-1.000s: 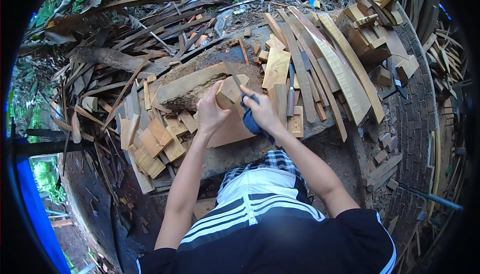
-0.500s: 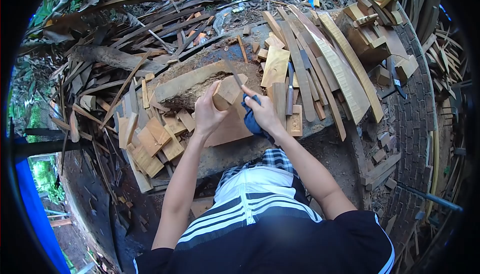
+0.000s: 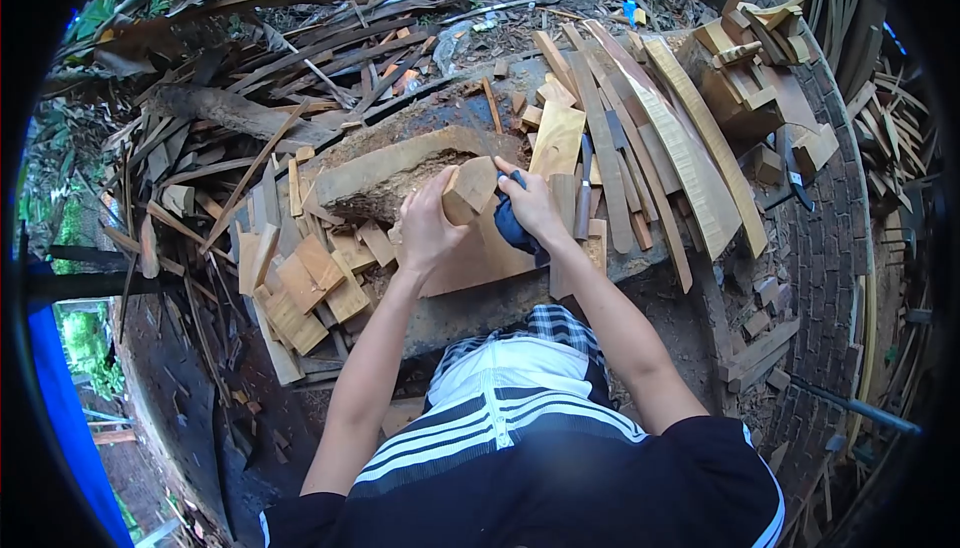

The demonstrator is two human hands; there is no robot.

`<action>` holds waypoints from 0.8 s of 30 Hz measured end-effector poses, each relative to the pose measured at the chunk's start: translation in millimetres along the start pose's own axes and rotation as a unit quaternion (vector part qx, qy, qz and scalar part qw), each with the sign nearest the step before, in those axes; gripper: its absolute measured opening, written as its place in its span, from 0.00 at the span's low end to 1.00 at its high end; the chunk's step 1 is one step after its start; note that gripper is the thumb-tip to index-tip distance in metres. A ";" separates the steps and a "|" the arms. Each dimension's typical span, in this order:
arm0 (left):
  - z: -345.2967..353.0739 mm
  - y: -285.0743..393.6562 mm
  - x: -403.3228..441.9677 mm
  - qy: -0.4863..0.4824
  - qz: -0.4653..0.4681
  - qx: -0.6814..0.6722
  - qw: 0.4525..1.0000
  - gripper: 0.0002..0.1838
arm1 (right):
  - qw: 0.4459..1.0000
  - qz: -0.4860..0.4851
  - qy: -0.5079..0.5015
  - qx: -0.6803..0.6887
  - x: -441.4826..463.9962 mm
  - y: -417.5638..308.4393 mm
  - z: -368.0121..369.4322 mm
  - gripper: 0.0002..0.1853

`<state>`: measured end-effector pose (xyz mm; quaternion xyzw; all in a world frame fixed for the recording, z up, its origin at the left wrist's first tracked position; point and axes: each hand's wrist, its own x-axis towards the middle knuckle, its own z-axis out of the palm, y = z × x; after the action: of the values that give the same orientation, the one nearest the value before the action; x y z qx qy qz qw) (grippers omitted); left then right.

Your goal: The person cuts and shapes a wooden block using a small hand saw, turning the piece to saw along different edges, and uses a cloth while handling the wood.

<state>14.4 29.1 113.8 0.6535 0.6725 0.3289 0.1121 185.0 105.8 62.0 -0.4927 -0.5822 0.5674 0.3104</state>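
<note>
Nearest the body, the table (image 3: 445,320) carries a broad board (image 3: 485,256), lying flat below both hands, a likely backing for the work. Now the left hand (image 3: 428,233), clamped on the block (image 3: 465,203) from its left side, thumb low and fingers over the far edge, seemingly to steady it while the other side stays free. And here's the right hand (image 3: 535,213), closed around a blue cloth (image 3: 512,226), perhaps padding for the grip; a thin tool (image 3: 491,148) shows faintly past the fingers, right at the block's far edge, though whether it touches, I can't tell. The block itself sits between the hands, above the board, tilted, a pale face turned up; its long axis seems to slant away and rightward, but foreshortening leaves that unsure. Offcuts (image 3: 320,268) lie piled to the left, a chisel (image 3: 583,198) to the right, pointing away, apparently parked within reach. Just beyond the block, the rough slab (image 3: 395,170) runs crosswise, perhaps as a stop. Long strips (image 3: 685,153) fan out at right, roughly side by side, and past everything sprawls the scrap heap (image 3: 350,63).
</note>
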 end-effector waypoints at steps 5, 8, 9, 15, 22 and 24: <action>-9.9 1.2 -3.3 -0.025 -0.061 -0.081 0.995 0.39 | 0.998 -0.042 -0.041 -0.001 -51.5 -27.8 -0.6 0.23; -1.8 -3.5 -6.9 0.039 0.006 -0.038 0.998 0.39 | 0.999 -0.004 0.004 0.050 -4.0 9.5 5.4 0.23; 0.2 -3.8 -6.6 0.040 0.010 -0.039 0.998 0.39 | 0.999 -0.014 0.019 0.022 3.9 3.4 7.2 0.22; -6.0 -6.6 -5.7 0.003 -0.055 -0.085 0.995 0.39 | 0.999 -0.031 -0.037 -0.021 -56.0 -33.0 1.0 0.23; -5.8 -3.2 -10.7 -0.014 0.014 0.026 0.999 0.39 | 0.998 0.045 0.026 -0.030 -13.8 11.4 -1.6 0.23; -4.1 -8.4 -19.9 0.024 -0.061 -0.096 0.993 0.39 | 0.998 0.056 0.004 -0.035 -32.3 5.0 -5.7 0.23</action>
<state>7.7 9.6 106.4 0.5890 0.6791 0.4004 0.1779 201.7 77.2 64.5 -0.5373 -0.5720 0.5609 0.2635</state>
